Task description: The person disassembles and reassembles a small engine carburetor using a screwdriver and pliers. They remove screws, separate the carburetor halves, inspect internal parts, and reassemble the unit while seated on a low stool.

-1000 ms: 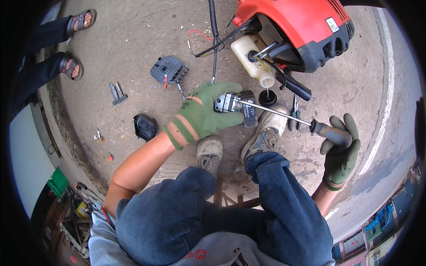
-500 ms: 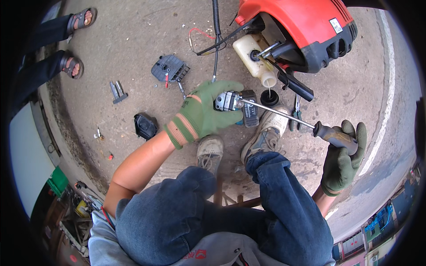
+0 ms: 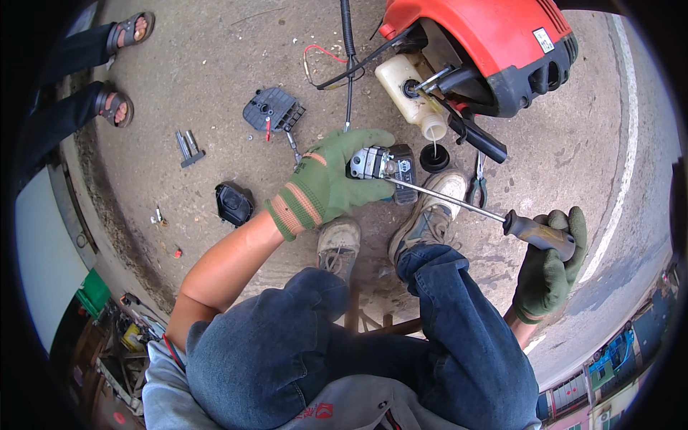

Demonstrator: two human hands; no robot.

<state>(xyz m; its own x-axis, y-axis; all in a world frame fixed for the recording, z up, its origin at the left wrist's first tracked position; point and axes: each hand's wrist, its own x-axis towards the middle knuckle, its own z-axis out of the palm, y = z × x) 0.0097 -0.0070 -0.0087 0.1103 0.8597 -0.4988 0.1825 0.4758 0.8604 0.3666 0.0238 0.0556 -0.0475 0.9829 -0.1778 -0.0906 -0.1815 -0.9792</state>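
Note:
My left hand (image 3: 326,175), in a green knitted glove, grips a small silver-and-black carburetor (image 3: 368,163) between thumb and fingers. A long screwdriver (image 3: 534,233) with a grey-brown handle slants across from the right, its tip at the lower right edge of the carburetor; whether it touches is hard to tell. My gloved right hand (image 3: 548,276) holds the handle, the thumb and fingers around its far end. Just behind the carburetor, a dark battery pack (image 3: 405,172) of a teal tool lies low, partly hidden by my left hand.
A red engine housing (image 3: 473,36) with a whitish fuel tank (image 3: 403,86) stands at upper right. Near my right shoe are a black cap (image 3: 434,158) and pliers (image 3: 478,188). Leftward lie a grey cover (image 3: 272,109), a black cover (image 3: 234,203) and a T-shaped tool (image 3: 190,150). Another person's sandalled feet (image 3: 118,109) are at upper left.
The screwdriver's tip has shifted down from the right side of the carburetor to its lower edge. My right hand has moved slightly left and down; my left hand stays nearly still.

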